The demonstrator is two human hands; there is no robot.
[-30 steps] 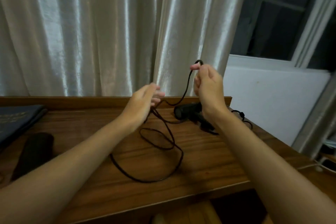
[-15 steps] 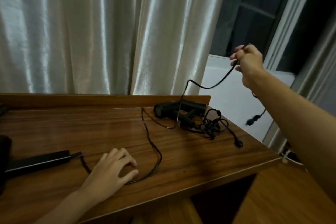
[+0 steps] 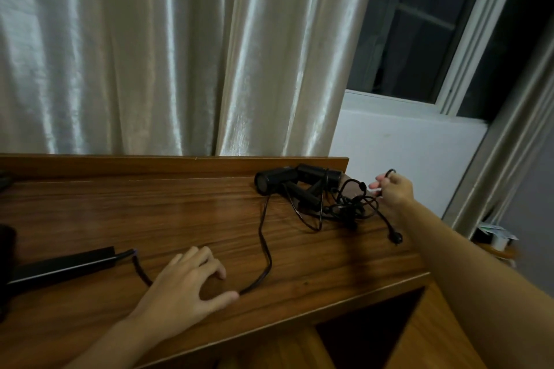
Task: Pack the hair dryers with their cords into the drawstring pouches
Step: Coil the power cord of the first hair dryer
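Now a black cord [image 3: 263, 237] runs lengthwise from the flat, open left hand [image 3: 186, 281] pinning it, away toward the hair dryers [image 3: 287, 184], beside which the right hand [image 3: 392, 190] pinches a cord loop.

The tabletop [image 3: 186, 213] is warm reddish-brown wood with dark, wavy grain running lengthwise, and its raised back edge [image 3: 150, 166] is the same brown, a shade more orange. Two hair dryers [image 3: 287, 181] at the far right corner are matte black, as is the tangled cord [image 3: 344, 207] beside them. The long cord [image 3: 265, 244] trailing toward the near edge looks black, perhaps dark brown in this dim light. A black handle [image 3: 63, 263] lies at the left edge. The curtain [image 3: 165, 51] is glossy silvery-cream with pale vertical sheen stripes. The wall [image 3: 404, 156] is white.
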